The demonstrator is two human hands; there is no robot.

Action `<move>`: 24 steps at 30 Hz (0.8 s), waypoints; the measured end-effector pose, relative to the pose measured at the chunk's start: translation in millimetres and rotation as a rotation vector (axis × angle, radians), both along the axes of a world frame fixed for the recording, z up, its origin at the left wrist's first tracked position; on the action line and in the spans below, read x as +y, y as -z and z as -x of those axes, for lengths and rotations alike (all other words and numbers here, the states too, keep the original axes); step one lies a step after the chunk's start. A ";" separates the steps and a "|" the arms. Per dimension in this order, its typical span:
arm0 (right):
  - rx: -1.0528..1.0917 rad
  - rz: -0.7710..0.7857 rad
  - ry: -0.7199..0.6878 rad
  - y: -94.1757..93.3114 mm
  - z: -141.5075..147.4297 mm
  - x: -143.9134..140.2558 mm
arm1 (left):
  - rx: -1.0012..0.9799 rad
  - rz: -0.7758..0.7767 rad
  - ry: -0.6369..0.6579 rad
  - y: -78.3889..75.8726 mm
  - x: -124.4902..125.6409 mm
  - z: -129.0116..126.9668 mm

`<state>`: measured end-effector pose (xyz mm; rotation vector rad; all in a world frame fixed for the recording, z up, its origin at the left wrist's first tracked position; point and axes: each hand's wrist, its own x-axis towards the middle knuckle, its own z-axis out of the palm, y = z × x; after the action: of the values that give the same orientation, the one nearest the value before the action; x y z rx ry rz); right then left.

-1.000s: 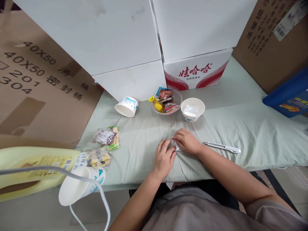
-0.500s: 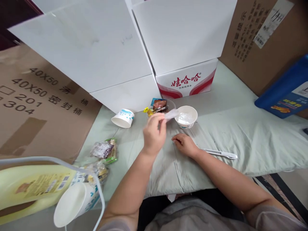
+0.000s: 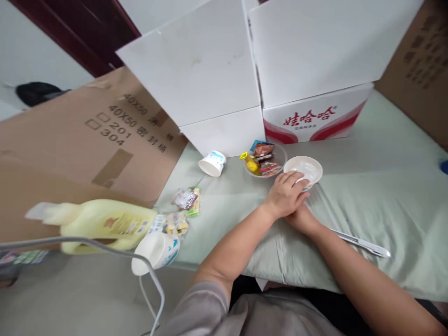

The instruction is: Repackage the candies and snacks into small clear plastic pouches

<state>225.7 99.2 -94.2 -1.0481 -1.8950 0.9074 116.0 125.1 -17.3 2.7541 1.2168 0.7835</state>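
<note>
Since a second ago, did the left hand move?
Yes. The left hand left the cloth near the person and reached away to the white bowl, now touching its rim beside the clear snack bowl.

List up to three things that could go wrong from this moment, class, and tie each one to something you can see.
The left hand rests at the rim of the white bowl, so a nudge might tip or slide it. The glass bowl of snack packets stands right beside it and could get knocked. The utility knife lies close under the right forearm; a careless sweep might catch it. The right hand is mostly hidden beneath the left.
</note>
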 end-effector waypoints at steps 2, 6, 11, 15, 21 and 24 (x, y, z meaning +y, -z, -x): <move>-0.064 -0.004 -0.021 -1.3 -0.8 0.5 | -0.098 -0.056 -0.025 7.7 -18.0 24.9; -0.203 -0.005 -0.060 -7.6 -1.3 -0.6 | -0.070 -0.066 -0.310 16.9 -47.3 99.8; -0.283 -0.016 -0.045 -9.0 -0.6 -1.3 | 0.098 -0.032 -1.169 1.4 -57.2 204.2; -0.292 -0.039 -0.024 -5.8 0.2 1.0 | 0.092 0.137 -1.338 -10.9 -59.2 256.7; -0.252 -0.086 -0.020 -10.6 4.9 -3.3 | -0.131 -0.147 -0.908 -9.7 -67.1 225.0; -0.303 -0.087 -0.016 -13.4 8.5 -1.5 | -0.236 -0.262 -0.456 4.7 -77.7 170.2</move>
<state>217.2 97.7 -80.8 -1.1701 -2.1728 0.6974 -54.2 47.4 -21.9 2.4822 1.8266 1.3482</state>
